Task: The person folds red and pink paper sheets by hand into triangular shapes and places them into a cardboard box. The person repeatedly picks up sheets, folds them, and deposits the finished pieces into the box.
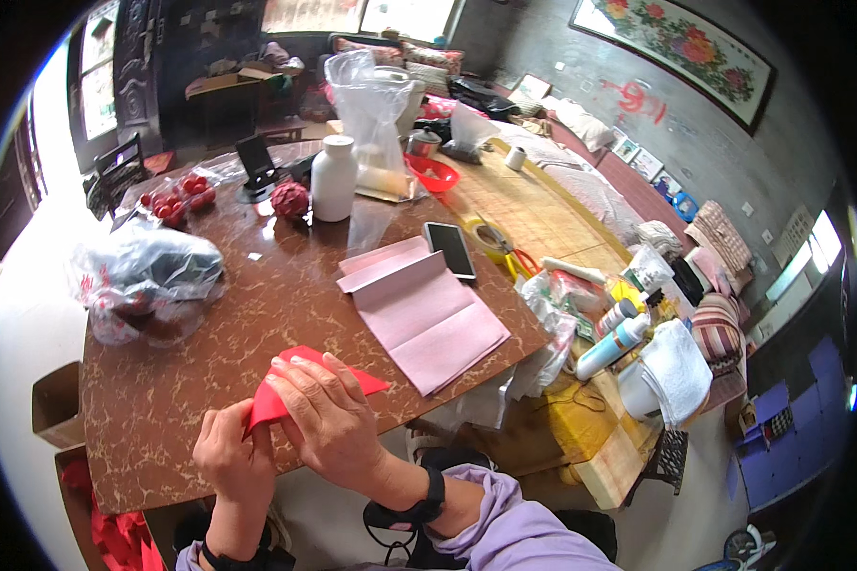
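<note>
A folded piece of red paper or thin sheet [278,400] lies at the near edge of the brown marbled table [257,307]. My left hand [234,444] pinches its lower left corner between thumb and fingers. Over its top lies my right hand [328,407], fingers together and pressing on it; a red point sticks out to the right. Folded pink sheets [428,314] rest to the right of my hands, one strip raised along a crease. A smartphone [450,250] touches their upper right side.
At the left sits a clear plastic bag [157,278] with dark contents. Behind are red fruits [178,200], a dragon fruit [290,199], a white bottle [334,178] and a phone stand [257,164]. Scissors [503,243] and yellow tape [487,234] lie right. Cardboard boxes [56,403] stand below left.
</note>
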`<state>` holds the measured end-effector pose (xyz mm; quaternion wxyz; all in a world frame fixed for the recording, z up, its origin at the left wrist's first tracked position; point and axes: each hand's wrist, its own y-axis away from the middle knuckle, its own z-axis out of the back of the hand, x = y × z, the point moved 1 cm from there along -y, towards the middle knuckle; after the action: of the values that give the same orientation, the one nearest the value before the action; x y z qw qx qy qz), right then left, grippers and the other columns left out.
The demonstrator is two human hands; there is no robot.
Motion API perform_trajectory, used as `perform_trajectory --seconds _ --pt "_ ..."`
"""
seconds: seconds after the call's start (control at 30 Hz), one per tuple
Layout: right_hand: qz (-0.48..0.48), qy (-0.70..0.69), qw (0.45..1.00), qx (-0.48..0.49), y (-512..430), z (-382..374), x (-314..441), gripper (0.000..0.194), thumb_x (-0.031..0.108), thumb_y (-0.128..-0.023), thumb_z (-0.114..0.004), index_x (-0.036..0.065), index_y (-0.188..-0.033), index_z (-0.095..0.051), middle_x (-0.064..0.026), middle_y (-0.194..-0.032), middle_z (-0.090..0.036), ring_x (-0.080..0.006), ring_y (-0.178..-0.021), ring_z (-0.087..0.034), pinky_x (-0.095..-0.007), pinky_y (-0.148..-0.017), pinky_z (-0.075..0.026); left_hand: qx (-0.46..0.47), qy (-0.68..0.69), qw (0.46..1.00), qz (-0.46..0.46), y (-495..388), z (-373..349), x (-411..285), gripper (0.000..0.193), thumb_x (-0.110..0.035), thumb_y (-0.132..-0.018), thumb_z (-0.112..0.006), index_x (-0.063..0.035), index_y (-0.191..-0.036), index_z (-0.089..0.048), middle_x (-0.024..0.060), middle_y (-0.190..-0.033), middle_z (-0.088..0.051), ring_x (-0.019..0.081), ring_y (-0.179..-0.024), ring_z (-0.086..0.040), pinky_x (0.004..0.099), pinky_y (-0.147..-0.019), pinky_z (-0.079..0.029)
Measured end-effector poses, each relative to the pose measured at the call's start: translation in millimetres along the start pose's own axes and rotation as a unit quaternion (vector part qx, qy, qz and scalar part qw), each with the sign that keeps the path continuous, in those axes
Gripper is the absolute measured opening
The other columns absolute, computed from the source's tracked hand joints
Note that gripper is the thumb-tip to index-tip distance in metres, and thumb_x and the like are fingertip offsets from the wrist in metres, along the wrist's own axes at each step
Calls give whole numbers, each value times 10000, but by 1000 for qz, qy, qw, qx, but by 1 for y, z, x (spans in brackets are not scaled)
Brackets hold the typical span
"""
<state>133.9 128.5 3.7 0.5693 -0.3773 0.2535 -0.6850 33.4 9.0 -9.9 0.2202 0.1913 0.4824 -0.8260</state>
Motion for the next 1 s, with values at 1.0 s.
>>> perform_trajectory --seconds 1.0 --pt "-186 -205 959 -52 5 -12 -20 288 163 -986 -648 91 -1263 -682 -144 -915 -707 -363 -902 -667 -460 -882 -507 71 136 986 66 4 -23 -5 228 -76 -1026 -627 3 -1240 -646 136 -1130 -706 246 -1017 -688 344 -870 -543"
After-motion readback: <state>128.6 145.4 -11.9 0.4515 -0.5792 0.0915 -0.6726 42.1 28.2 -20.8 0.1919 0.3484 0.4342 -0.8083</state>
